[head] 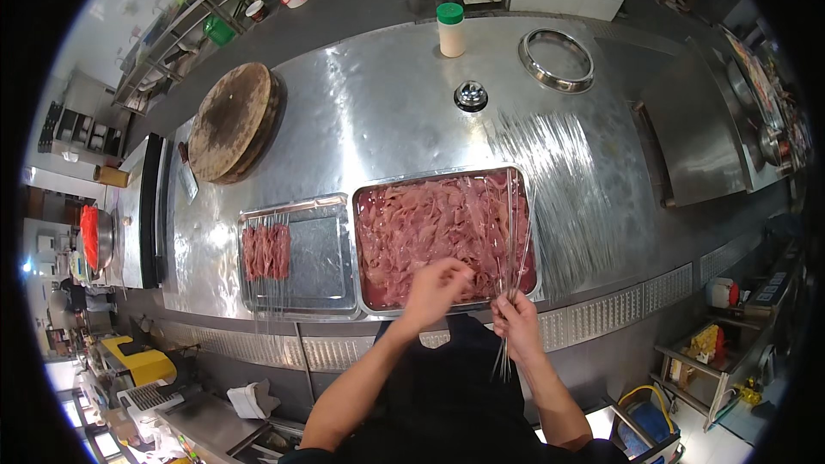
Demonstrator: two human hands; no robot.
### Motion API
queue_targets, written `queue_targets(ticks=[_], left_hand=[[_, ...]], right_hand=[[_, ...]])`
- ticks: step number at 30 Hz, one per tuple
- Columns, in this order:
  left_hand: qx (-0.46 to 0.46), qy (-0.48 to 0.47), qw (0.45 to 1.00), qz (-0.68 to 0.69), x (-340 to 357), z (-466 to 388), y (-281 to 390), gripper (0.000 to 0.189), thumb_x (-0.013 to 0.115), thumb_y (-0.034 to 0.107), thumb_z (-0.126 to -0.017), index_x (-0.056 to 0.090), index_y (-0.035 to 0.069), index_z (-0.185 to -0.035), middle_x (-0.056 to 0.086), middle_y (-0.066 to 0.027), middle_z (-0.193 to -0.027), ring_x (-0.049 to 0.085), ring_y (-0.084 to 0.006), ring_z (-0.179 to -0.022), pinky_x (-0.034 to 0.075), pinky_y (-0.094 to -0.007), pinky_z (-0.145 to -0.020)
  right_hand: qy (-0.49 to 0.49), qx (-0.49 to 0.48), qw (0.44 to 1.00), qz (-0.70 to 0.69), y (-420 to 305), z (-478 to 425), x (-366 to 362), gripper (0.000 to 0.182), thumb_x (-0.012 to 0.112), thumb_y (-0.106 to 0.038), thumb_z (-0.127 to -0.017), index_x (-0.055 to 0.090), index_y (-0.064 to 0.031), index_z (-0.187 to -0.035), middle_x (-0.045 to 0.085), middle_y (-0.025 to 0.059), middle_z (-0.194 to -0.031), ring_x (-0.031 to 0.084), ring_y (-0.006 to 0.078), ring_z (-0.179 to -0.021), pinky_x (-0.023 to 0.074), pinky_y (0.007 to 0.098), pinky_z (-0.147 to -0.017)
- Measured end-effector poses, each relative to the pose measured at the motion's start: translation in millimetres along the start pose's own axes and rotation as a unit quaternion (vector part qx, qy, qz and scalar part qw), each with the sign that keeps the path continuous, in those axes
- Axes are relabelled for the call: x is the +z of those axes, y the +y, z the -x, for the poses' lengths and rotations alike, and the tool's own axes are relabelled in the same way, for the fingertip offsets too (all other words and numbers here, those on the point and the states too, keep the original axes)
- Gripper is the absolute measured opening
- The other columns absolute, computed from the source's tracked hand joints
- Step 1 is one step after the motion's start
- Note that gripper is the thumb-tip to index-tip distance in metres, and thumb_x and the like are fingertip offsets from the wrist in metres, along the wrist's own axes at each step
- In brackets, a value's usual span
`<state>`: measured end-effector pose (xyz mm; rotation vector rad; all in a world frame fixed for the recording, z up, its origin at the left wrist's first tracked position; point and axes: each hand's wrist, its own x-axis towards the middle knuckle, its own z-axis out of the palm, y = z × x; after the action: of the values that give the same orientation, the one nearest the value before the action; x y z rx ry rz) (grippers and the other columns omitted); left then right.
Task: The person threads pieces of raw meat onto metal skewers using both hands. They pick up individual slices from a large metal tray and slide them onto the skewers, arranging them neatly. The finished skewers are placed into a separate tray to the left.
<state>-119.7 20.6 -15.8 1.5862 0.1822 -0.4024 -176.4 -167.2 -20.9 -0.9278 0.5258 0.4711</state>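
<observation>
My right hand (517, 327) is shut on several thin metal skewers (512, 232) at the near right corner of a large steel tray (355, 251). The skewers point away from me and fan out over the tray's right side. Raw sliced meat (425, 225) in reddish liquid fills that tray. Over its near edge, my left hand (438, 290) bends its fingers close to the meat; whether they pinch a piece is unclear. A smaller steel tray (322, 258) adjoins on the left, with several skewers of threaded meat (266, 251) laid side by side.
Many loose metal skewers (567, 193) cover the steel table (387, 109) right of the meat. Farther off are a call bell (471, 96), a green-capped shaker (450, 32) and a metal ring (557, 59). A round wooden chopping block (229, 122) and a cleaver (188, 177) lie left.
</observation>
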Motion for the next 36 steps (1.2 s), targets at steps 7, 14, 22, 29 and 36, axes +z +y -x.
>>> queue_targets(ticks=[7, 14, 22, 29, 36], left_hand=[[0.107, 0.171, 0.895, -0.398, -101, -57, -24, 0.012, 0.066, 0.010, -0.080, 0.069, 0.000, -0.086, 0.067, -0.0218, -0.089, 0.065, -0.0399, -0.085, 0.051, -0.0447, -0.075], [0.129, 0.112, 0.870, -0.462, -95, -60, -27, 0.016, 0.071, 0.014, -0.077, 0.068, 0.000, -0.085, 0.066, -0.0213, -0.088, 0.064, -0.0392, -0.083, 0.052, -0.0442, -0.074], [0.054, 0.101, 0.980, -0.163, -128, -57, 25, 0.027, 0.066, 0.025, -0.091, 0.067, 0.000, -0.081, 0.065, -0.0042, -0.070, 0.055, -0.0096, -0.063, 0.044, -0.0267, -0.060], [0.003, 0.037, 0.986, -0.160, -120, -68, 32, 0.030, 0.064, 0.024, -0.092, 0.060, 0.001, -0.074, 0.060, -0.0007, -0.065, 0.052, -0.0068, -0.060, 0.042, -0.0241, -0.057], [0.017, -0.146, 0.989, -0.028, -99, -62, 29, 0.019, 0.061, 0.007, -0.089, 0.065, 0.000, -0.107, 0.068, -0.0118, -0.110, 0.066, -0.0177, -0.089, 0.052, -0.0318, -0.081]], right_hand=[[-0.056, 0.039, 0.993, -0.099, -23, 8, -9, 0.007, 0.050, -0.014, -0.100, 0.052, -0.0100, -0.095, 0.052, 0.0021, -0.077, 0.036, 0.0032, -0.055, 0.0278, 0.0163, -0.047], [-0.062, 0.018, 0.997, -0.038, -22, 18, -4, 0.005, 0.053, -0.011, -0.098, 0.051, -0.0091, -0.093, 0.051, 0.0016, -0.076, 0.037, 0.0028, -0.057, 0.0265, 0.0166, -0.046], [-0.048, -0.009, 0.999, -0.003, -23, 14, -3, 0.007, 0.054, -0.012, -0.097, 0.050, -0.0087, -0.092, 0.050, 0.0002, -0.074, 0.035, 0.0017, -0.053, 0.0253, 0.0166, -0.045], [-0.044, -0.018, 0.999, 0.013, -23, 14, 1, 0.007, 0.054, -0.012, -0.097, 0.051, -0.0086, -0.091, 0.050, 0.0000, -0.073, 0.035, 0.0017, -0.052, 0.0253, 0.0166, -0.044], [-0.026, -0.017, 0.999, 0.013, -19, 18, -6, 0.007, 0.055, -0.012, -0.096, 0.051, -0.0080, -0.092, 0.050, 0.0003, -0.074, 0.036, 0.0020, -0.053, 0.0254, 0.0166, -0.044]])
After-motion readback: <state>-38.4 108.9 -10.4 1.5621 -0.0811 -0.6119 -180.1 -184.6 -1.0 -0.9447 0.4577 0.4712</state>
